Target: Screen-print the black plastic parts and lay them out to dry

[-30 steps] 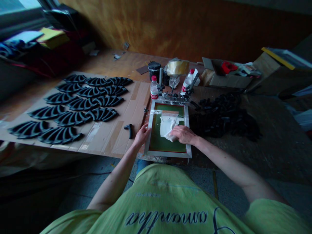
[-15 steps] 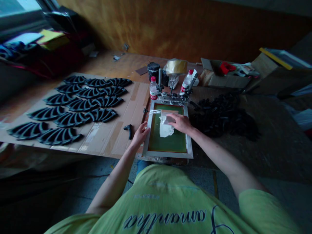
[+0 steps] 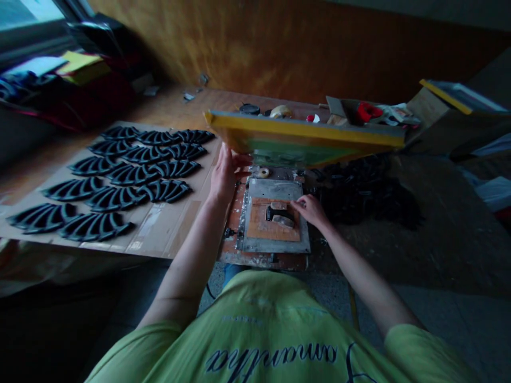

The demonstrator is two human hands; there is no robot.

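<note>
My left hand (image 3: 224, 173) grips the left side of a yellow-edged printing screen frame (image 3: 303, 135), which is tilted up off its base. Under the raised frame lies a grey metal plate (image 3: 275, 242) with an orange-brown board (image 3: 263, 226) on it. A small dark part (image 3: 279, 215) sits on that board. My right hand (image 3: 311, 209) rests at the part's right end, fingers curled, touching it.
Rows of black fan-shaped parts (image 3: 120, 175) lie on a cardboard sheet (image 3: 167, 223) to the left. A heap of black parts (image 3: 367, 186) lies to the right. Boxes (image 3: 375, 114) and jars (image 3: 249, 108) stand behind the frame. A wooden wall rises at the back.
The screen frame lay flat with my right hand wiping a white cloth over it. Now my left hand has lifted the frame, and my right hand is on the part beneath, the cloth out of sight.
</note>
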